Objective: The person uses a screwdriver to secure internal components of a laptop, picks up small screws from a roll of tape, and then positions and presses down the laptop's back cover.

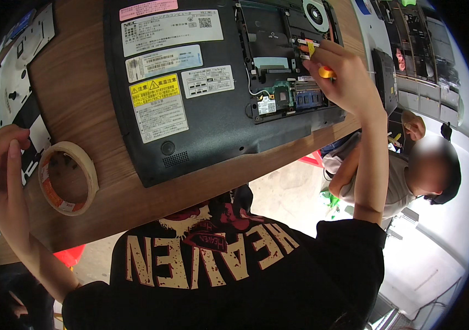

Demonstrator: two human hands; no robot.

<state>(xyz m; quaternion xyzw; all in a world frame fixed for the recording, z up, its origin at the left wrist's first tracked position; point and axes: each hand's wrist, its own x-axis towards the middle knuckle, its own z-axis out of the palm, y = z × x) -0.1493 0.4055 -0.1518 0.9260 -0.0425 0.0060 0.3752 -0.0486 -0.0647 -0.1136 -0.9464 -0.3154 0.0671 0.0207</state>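
Far left, my left hand hovers by a thin panel, fingers curled toward the thumb; I cannot tell whether they pinch anything. Just beside it, a tape roll lies on the table. The laptop sits underside up in the middle. Over its open bay, my right hand pinches a yellow-orange tool.

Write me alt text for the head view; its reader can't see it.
The right hand grips a yellow-orange hand tool at the open compartment of an upturned black laptop. The left hand is beside a roll of masking tape, near a black-and-white panel on the wooden table.
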